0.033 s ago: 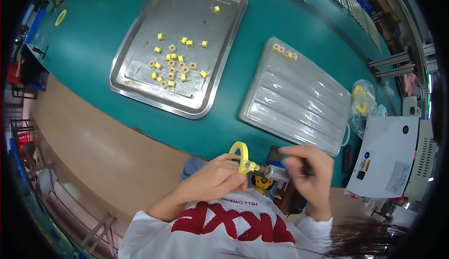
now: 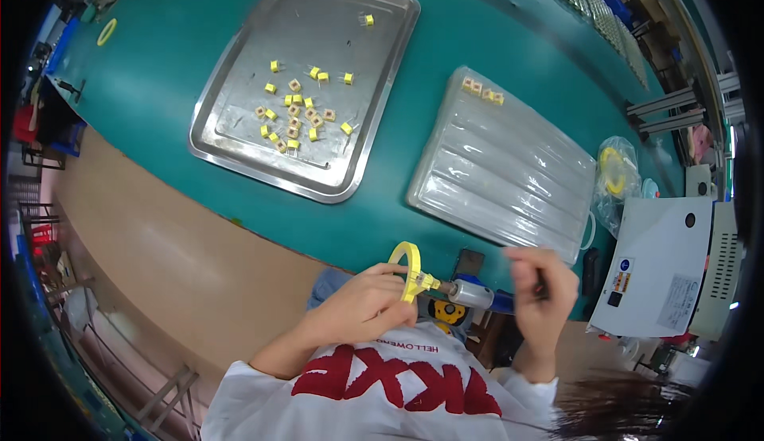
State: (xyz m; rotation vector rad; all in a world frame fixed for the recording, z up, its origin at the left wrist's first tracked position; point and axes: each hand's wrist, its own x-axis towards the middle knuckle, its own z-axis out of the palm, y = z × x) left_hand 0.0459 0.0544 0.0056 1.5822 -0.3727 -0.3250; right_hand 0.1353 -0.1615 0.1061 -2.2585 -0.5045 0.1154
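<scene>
My left hand (image 2: 372,302) grips a roll of yellow tape (image 2: 412,259) at the front edge of the green table. The roll sits right beside a small yellow-wrapped part (image 2: 430,282) on the end of a metal spindle (image 2: 471,294). To the right of the spindle, my right hand (image 2: 543,291) is raised with its fingers curled. Something small and dark shows by those fingers, too unclear to name. Behind the spindle lies a dark flat block (image 2: 469,262).
A metal tray (image 2: 362,166) holds several small yellow-wrapped coils with wire leads. Several more coils (image 2: 483,91) line the far edge of a clear-wrapped pack (image 2: 501,170). At right stand a bagged yellow roll (image 2: 613,169) and a white machine (image 2: 656,266).
My right hand has moved right, away from the spindle, uncovering more of it and the dark block. My left hand keeps its hold on the tape roll.
</scene>
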